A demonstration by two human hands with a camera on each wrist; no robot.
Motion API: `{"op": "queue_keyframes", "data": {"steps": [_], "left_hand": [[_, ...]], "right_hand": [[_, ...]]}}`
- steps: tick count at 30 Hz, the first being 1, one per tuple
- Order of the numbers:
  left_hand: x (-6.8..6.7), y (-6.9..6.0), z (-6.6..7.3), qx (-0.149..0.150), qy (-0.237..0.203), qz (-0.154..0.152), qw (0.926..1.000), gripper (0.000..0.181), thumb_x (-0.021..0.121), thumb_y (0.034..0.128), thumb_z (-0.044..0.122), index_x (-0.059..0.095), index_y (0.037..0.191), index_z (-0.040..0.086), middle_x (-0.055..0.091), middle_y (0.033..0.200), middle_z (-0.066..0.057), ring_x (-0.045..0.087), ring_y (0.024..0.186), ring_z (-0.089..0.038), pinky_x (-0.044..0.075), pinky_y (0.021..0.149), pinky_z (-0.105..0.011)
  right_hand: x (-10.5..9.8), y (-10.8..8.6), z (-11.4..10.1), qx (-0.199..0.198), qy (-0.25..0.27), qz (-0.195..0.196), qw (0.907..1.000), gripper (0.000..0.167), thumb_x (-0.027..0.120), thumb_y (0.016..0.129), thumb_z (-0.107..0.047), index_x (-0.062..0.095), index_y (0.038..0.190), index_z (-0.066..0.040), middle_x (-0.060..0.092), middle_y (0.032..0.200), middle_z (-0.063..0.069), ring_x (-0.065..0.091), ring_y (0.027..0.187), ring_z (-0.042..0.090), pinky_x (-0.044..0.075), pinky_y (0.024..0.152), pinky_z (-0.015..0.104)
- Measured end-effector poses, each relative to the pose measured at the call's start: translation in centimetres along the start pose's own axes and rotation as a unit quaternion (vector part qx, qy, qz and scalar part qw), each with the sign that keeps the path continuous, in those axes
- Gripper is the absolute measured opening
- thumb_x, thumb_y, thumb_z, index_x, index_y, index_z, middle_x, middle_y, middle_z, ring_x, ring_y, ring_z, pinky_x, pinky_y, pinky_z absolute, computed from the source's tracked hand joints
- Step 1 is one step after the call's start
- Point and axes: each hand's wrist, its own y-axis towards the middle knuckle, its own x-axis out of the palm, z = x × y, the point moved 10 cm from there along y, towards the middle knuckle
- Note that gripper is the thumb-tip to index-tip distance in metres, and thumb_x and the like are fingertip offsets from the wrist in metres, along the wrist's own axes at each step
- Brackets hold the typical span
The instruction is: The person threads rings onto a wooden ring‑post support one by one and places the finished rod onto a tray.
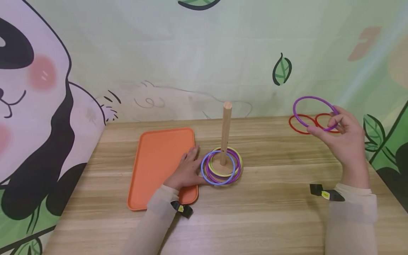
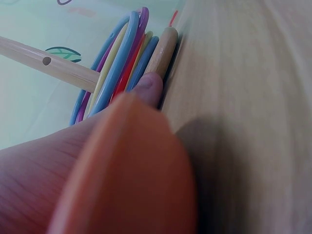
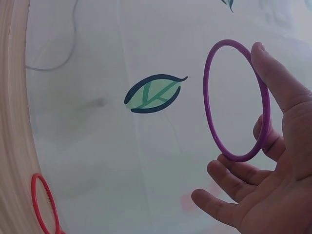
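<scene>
My right hand [image 1: 349, 141] holds a purple ring [image 1: 309, 97] up above the right side of the table. In the right wrist view its thumb lies on one side of the ring and fingertips meet the other. A wooden peg [image 1: 226, 131] stands upright at the middle, with several blue, purple, yellow and red rings stacked around its foot; a blue ring [image 1: 202, 168] lies on top. Beside this stack on the left is my left hand [image 1: 186, 171], fingers extended. Its thumb touches the wooden base [image 2: 163, 51] in the left wrist view.
An orange tray [image 1: 162, 159] lies left of the peg, partly under my left hand and wrist. Two red rings, one a nearer-left red ring [image 1: 290, 124], lie at the table's back right. A printed cloth [image 1: 197, 56] hangs behind the table [image 1: 267, 212].
</scene>
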Motion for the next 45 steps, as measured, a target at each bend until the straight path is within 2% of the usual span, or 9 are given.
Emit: {"op": "queue_keyframes", "data": {"steps": [14, 25, 35, 45], "left_hand": [[0.0, -0.1, -0.1, -0.003, -0.005, 0.0, 1.0, 0.115, 0.093, 0.0739, 0.055, 0.034, 0.167, 0.021, 0.002, 0.175, -0.025, -0.001, 0.161, -0.042, 0.0, 0.129, -0.057], [0.2, 0.0, -0.2, -0.006, -0.001, -0.001, 1.0, 0.114, 0.093, 0.075, 0.054, 0.035, 0.167, 0.021, 0.003, 0.175, -0.024, -0.001, 0.162, -0.041, 0.0, 0.129, -0.056], [-0.2, 0.0, 0.0, 0.003, -0.001, 0.007, 1.0, 0.112, 0.093, 0.0745, 0.052, 0.039, 0.165, 0.015, 0.008, 0.173, -0.028, 0.004, 0.161, -0.045, 0.004, 0.129, -0.059], [0.0, 0.0, -0.1, -0.004, -0.003, -0.001, 1.0, 0.113, 0.093, 0.0749, 0.054, 0.037, 0.166, 0.018, 0.003, 0.175, -0.025, -0.001, 0.161, -0.042, 0.001, 0.129, -0.057]], "right_hand": [[0.5, -0.2, -1.4, -0.023, 0.013, -0.003, 0.9997, 0.048, 0.091, 0.083, -0.007, 0.046, 0.094, 0.009, 0.051, 0.158, 0.006, 0.046, 0.145, 0.026, 0.042, 0.118, 0.037], [1.4, 0.1, -1.7, -0.021, 0.009, -0.015, 0.9996, 0.049, 0.091, 0.083, -0.009, 0.047, 0.094, 0.009, 0.05, 0.16, 0.006, 0.046, 0.145, 0.028, 0.043, 0.117, 0.036], [1.8, 0.5, -2.5, -0.038, 0.009, -0.024, 0.999, 0.047, 0.091, 0.083, -0.008, 0.048, 0.093, 0.009, 0.05, 0.16, 0.008, 0.046, 0.146, 0.029, 0.042, 0.118, 0.036], [2.7, 0.8, -3.5, -0.045, 0.022, -0.037, 0.998, 0.047, 0.091, 0.083, -0.009, 0.048, 0.091, 0.009, 0.049, 0.161, 0.007, 0.048, 0.145, 0.027, 0.042, 0.118, 0.034]]}}
